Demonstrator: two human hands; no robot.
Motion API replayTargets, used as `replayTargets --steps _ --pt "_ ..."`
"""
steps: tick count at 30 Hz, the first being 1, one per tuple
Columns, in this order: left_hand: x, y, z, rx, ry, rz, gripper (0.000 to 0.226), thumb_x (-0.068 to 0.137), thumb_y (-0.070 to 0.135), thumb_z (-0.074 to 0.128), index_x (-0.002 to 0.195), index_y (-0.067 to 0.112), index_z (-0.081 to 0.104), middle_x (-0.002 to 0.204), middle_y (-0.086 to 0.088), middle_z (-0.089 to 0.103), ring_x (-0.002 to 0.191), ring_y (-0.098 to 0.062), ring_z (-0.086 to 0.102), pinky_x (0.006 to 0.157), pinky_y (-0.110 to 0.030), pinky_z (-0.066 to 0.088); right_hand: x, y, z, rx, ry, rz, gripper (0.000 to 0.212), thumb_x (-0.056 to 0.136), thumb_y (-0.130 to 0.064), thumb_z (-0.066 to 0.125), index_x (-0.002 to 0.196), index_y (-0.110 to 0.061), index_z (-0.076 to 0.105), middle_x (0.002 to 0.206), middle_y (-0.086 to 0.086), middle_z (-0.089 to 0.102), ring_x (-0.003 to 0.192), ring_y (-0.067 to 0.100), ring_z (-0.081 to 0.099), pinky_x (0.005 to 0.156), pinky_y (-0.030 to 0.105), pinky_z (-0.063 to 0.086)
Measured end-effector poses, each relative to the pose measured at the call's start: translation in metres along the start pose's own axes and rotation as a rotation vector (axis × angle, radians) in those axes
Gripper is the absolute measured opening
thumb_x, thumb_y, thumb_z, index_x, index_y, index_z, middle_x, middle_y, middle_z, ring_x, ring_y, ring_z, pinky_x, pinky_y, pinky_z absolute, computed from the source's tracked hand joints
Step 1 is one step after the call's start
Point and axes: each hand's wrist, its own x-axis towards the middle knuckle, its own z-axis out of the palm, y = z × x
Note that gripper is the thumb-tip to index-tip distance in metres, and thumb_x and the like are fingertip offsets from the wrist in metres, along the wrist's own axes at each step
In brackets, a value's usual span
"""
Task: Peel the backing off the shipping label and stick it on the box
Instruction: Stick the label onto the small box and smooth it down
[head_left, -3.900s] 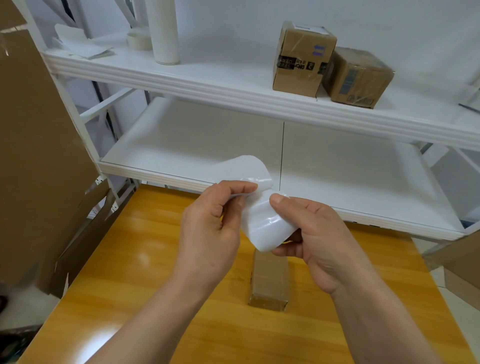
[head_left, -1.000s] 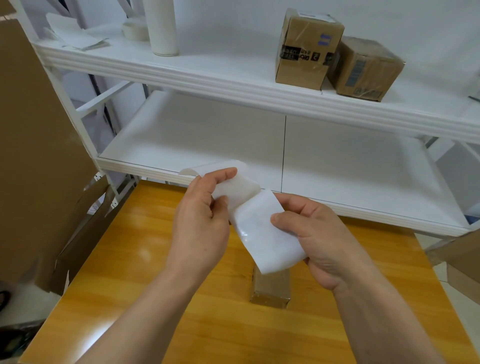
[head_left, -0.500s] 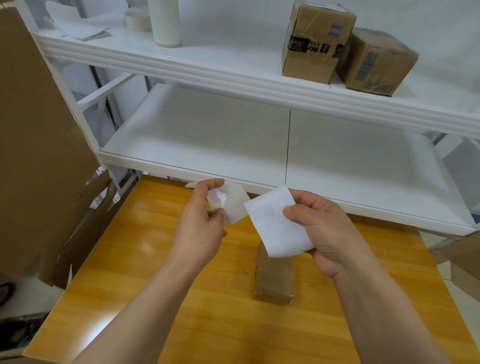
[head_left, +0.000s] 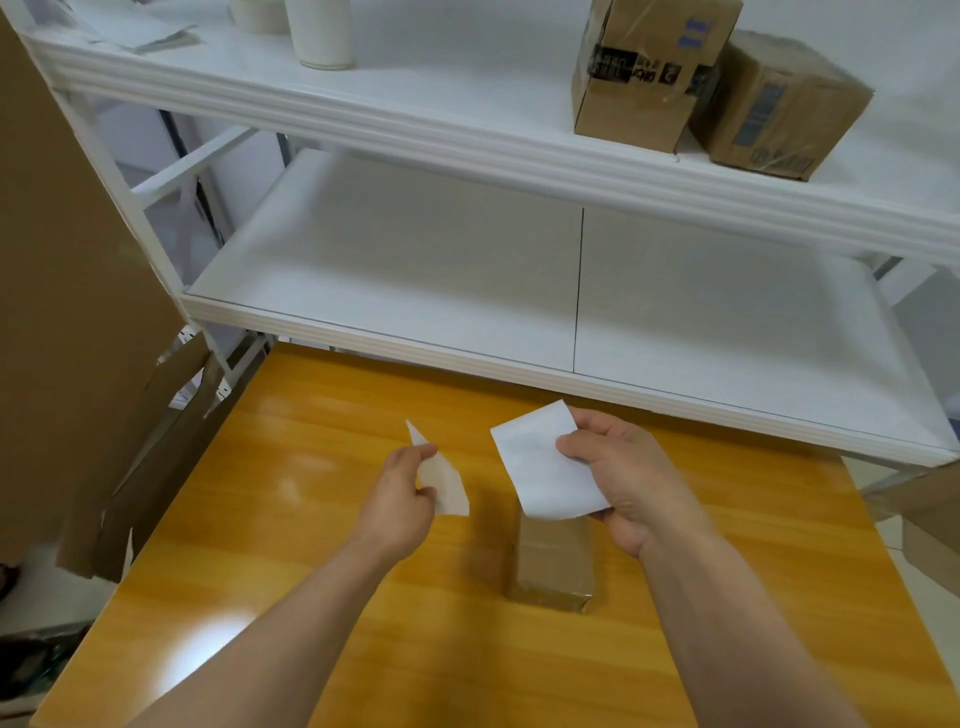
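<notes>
Sitting nearest on the yellow wooden table (head_left: 311, 545) is the small brown box (head_left: 553, 561), and its top is showing no sticker yet. Just above its far end the right hand (head_left: 628, 478) is pinching the white shipping label (head_left: 543, 467), thumb on top and fingers curling underneath, and the sheet's lower edge is hanging over the box, though whether it is touching the cardboard cannot be told. Off to the left, well apart from the label, the left hand (head_left: 402, 499) is gripping a thinner, semi-clear sheet between thumb and fingers. That is looking like the peeled backing (head_left: 449, 483), though which sheet carries the glue is not plainly showing.

So the two layers are hanging fully separate, and the peeling is looking done. What is remaining is the sticking: lowering the label onto the box top, pressing it flat, and getting rid of the backing.

Farther off, a white shelf unit (head_left: 415, 291) is standing behind the table. On its upper level two taped cardboard boxes (head_left: 644, 78) are sitting at the right and a white cylinder (head_left: 322, 31) at the left. A big cardboard sheet (head_left: 62, 260) is leaning at the left edge.
</notes>
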Motion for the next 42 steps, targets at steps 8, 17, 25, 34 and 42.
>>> replayTargets --steps 8,17,25,34,42 --pt "0.033 -0.034 0.014 -0.318 -0.204 -0.293 0.046 0.097 -0.005 0.045 0.133 0.021 0.056 0.134 -0.014 0.056 0.103 -0.028 0.06 0.087 -0.042 0.056 0.025 0.018 0.009 -0.055 0.008 0.077 0.033 0.091 -0.007 0.06 0.12 -0.023 0.062 0.116 0.01 0.065 0.1 0.032 0.063 0.065 0.033 0.054" --pt "0.055 -0.072 0.038 -0.27 -0.308 -0.42 0.037 0.096 -0.003 0.049 0.113 0.023 0.068 0.141 -0.014 0.052 0.128 -0.037 0.049 0.107 -0.05 0.044 0.044 0.038 0.013 -0.044 0.017 0.146 0.03 0.091 -0.008 0.059 0.117 -0.023 0.062 0.112 0.008 0.066 0.098 0.03 0.064 0.069 0.036 0.056" --pt "0.05 -0.109 0.04 0.018 -0.277 -0.518 0.054 0.096 -0.002 0.041 0.145 0.02 0.048 0.156 -0.014 0.032 0.134 -0.038 0.039 0.099 -0.04 0.043 0.052 0.052 0.016 -0.039 0.013 0.19 0.039 0.091 -0.008 0.059 0.127 -0.021 0.061 0.118 0.009 0.065 0.102 0.032 0.064 0.072 0.038 0.058" --pt "0.04 -0.04 0.046 0.106 -0.173 -0.074 0.073 0.085 0.022 0.071 0.147 0.034 0.034 0.157 -0.005 0.022 0.144 -0.032 0.022 0.113 -0.049 0.036 0.052 0.046 0.01 -0.05 0.055 0.196 0.038 0.09 -0.009 0.06 0.127 -0.018 0.06 0.116 0.01 0.065 0.099 0.031 0.063 0.063 0.033 0.053" --pt "-0.023 0.032 0.053 0.119 0.131 0.574 0.072 0.073 0.019 0.074 0.131 0.038 0.034 0.138 0.005 0.035 0.131 -0.018 0.034 0.102 -0.031 0.028 0.047 0.035 -0.006 -0.007 0.122 0.173 0.038 0.088 -0.007 0.061 0.125 -0.015 0.06 0.117 0.015 0.063 0.103 0.036 0.062 0.066 0.037 0.055"
